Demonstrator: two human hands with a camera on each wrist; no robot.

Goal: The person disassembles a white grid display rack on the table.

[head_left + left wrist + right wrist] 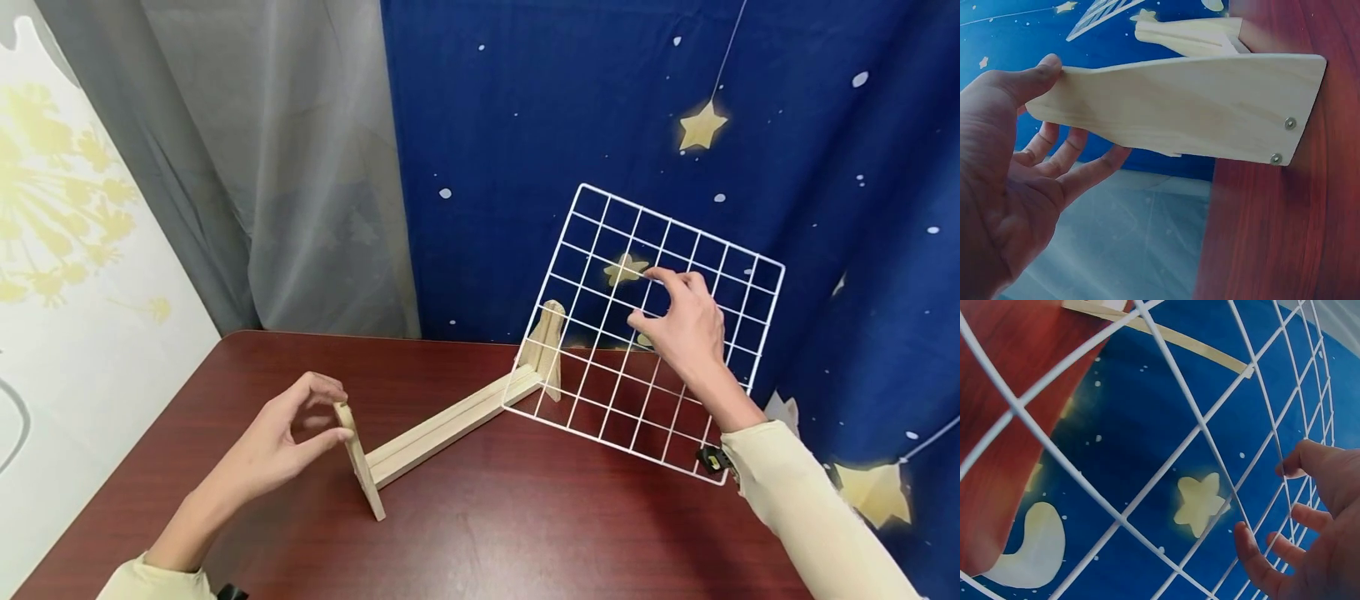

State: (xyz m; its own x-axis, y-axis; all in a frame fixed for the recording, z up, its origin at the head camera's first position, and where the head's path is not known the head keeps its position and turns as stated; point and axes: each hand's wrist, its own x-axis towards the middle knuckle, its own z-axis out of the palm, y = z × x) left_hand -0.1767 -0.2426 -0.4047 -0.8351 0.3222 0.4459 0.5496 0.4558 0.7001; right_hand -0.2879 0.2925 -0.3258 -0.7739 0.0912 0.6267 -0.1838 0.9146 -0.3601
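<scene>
A wooden stand (453, 425), made of a grooved crossbar between two shaped end panels, stands slantwise on the table. My left hand (262, 446) pinches the top of its near end panel (1172, 106), thumb on one edge and fingers along the other in the left wrist view. Two metal screws (1290, 123) show low on that panel. Raised above the right side, a white wire grid (600, 439) is held tilted by my right hand (688, 327), whose fingers hook among the wires. The grid overlaps the far end panel (551, 321) in the head view.
The dark red table (480, 533) ends at a blue curtain (525, 150) with stars and a grey curtain (322, 167) behind. A white patterned wall surface (90, 250) borders the left. A hanging star (873, 492) is low at the right.
</scene>
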